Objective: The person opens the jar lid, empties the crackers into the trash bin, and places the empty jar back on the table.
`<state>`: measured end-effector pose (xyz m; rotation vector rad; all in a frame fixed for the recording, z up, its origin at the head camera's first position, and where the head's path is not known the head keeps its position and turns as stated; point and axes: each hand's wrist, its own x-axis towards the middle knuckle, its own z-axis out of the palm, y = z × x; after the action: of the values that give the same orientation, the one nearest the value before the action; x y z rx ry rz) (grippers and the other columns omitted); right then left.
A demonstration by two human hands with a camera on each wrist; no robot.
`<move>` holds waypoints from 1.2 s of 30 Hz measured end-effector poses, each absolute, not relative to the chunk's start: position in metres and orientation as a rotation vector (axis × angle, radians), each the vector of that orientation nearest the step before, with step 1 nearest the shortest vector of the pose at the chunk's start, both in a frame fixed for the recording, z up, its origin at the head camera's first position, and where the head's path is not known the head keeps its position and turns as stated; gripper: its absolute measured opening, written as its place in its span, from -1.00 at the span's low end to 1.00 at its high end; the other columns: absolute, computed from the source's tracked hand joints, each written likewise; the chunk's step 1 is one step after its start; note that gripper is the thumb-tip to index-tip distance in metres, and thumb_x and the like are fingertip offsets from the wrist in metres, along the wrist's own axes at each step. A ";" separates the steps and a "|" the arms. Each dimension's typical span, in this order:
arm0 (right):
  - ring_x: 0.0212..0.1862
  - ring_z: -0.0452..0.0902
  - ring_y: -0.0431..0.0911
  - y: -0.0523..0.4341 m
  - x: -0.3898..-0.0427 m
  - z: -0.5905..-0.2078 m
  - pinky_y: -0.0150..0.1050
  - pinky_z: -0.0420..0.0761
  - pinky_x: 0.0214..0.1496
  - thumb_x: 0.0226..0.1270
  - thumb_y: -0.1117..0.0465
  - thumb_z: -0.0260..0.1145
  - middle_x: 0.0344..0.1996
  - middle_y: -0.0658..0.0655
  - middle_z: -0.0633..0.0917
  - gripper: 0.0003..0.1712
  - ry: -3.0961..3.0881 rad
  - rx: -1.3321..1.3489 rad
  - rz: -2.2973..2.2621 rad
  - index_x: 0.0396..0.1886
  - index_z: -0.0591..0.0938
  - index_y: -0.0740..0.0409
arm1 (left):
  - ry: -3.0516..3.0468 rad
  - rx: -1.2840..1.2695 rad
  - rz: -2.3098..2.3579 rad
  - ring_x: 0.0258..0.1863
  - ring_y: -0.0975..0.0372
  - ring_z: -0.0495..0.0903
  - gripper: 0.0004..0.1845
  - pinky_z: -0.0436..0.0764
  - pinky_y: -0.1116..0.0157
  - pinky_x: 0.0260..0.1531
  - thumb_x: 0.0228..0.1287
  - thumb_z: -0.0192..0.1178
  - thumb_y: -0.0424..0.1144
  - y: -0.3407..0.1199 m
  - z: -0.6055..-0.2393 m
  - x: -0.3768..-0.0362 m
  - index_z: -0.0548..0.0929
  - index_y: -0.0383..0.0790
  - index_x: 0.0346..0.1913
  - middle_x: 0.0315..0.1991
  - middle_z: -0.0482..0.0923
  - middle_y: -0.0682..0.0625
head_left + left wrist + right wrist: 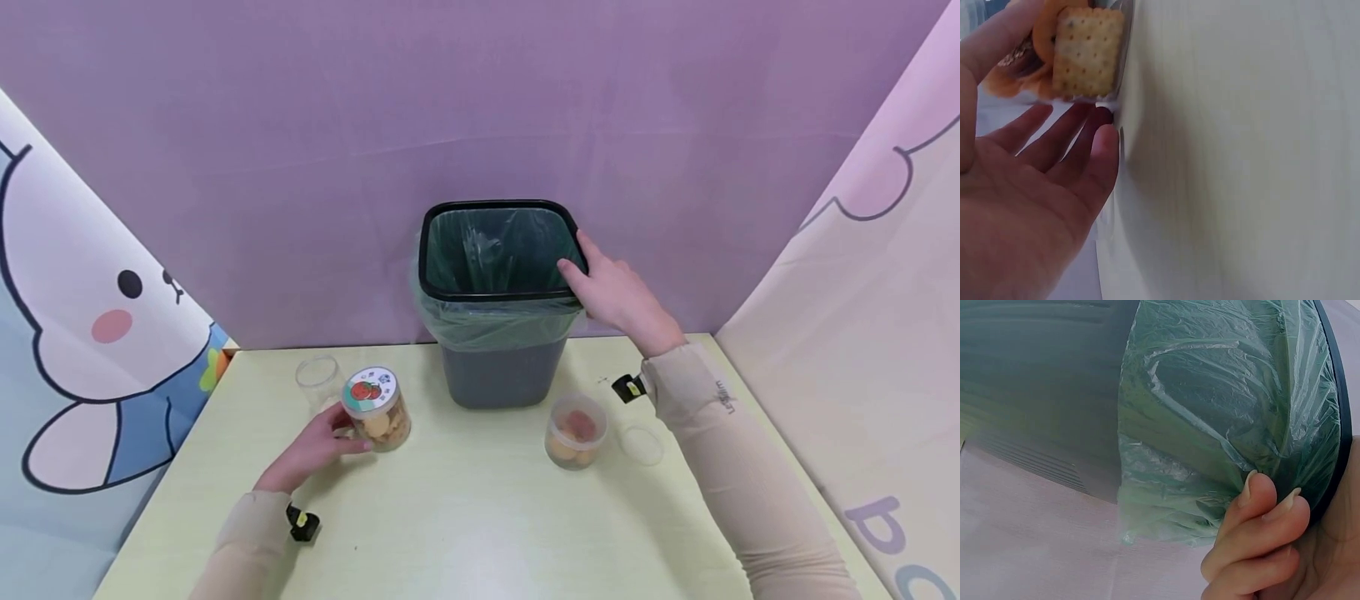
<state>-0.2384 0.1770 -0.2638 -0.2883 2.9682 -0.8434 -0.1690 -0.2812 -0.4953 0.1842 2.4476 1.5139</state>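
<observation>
My left hand (318, 450) grips a clear plastic jar (387, 427) of biscuits from its left side, thumb in front and fingers reaching behind. Its lid (370, 389) carries a printed red fruit picture. A square cracker (1088, 53) shows through the jar wall in the left wrist view, while several fingertips are hidden behind the jar. My right hand (618, 292) holds the right rim of a grey trash can (502, 371), thumb over the black rim and fingers curled outside. A green plastic bag (1210, 394) lines the can and folds over its outside.
An open clear tub (575, 433) with biscuits and something reddish stands right of the can. A clear round lid (641, 446) lies beside it. Behind the left hand is a clear plastic cup (318, 375). A purple cloth wall (322, 208) backs the pale table (450, 500).
</observation>
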 end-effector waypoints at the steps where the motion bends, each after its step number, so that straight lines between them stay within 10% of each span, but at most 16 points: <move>1: -0.52 0.58 0.03 0.177 -0.239 -0.264 0.09 0.47 0.09 0.43 -0.48 -0.26 -0.60 0.18 0.63 -0.04 2.970 -0.290 -0.844 0.62 -0.26 -0.18 | 2.441 0.182 1.525 0.31 -0.19 0.32 -0.10 0.37 -0.18 0.23 0.15 0.47 -0.18 -0.280 -0.496 -0.170 0.22 -0.31 0.47 0.34 0.34 -0.29; 14: -0.49 0.62 -0.04 0.179 -0.238 -0.270 0.16 0.36 0.27 0.44 -0.47 -0.26 -0.44 0.20 0.64 -0.08 2.998 -0.269 -0.951 0.63 -0.18 -0.20 | 2.450 0.179 1.552 0.36 -0.21 0.27 0.00 0.29 -0.19 0.28 0.04 0.55 -0.14 -0.262 -0.499 -0.177 0.19 -0.26 0.48 0.41 0.27 -0.26; 36: -0.59 0.58 -0.01 0.195 -0.226 -0.305 -0.13 0.57 -0.45 0.54 -0.27 -0.05 -0.56 0.11 0.68 -0.35 3.101 -0.487 -1.434 0.49 0.31 -0.13 | 2.473 0.099 1.625 0.34 -0.16 0.31 0.11 0.29 -0.17 0.29 -0.12 0.63 -0.13 -0.258 -0.505 -0.177 0.18 -0.22 0.48 0.37 0.32 -0.22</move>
<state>-0.2258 0.1948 -0.3054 -0.4868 3.1010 -1.4335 -0.1773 -0.2585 -0.5051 0.0985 2.4732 1.6247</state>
